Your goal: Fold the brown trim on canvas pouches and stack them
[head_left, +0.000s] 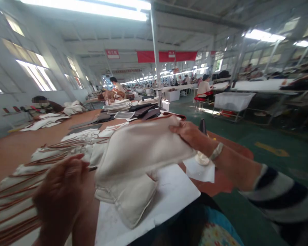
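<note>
My right hand [191, 136] pinches the upper right edge of a beige sewn bag piece [143, 145], thumb on the near face. The piece hangs tilted over a white board [176, 186]; its lower flap [135, 201] folds down onto the board. To the left, my left hand [63, 189] is raised with its fingers curled closed, apart from the piece. Whatever those fingers may hold is hidden. Beneath and beyond this hand lies a row of overlapping beige pieces with brown edges [23, 182].
White sheets [204, 171] with a pale round item lie right of the board, near a dark upright object [202, 126]. Stacked dark and white panels [143, 111] stand farther along the brown table [1, 147]. Co-workers sit beyond; a white bin [233, 100] stands across the aisle.
</note>
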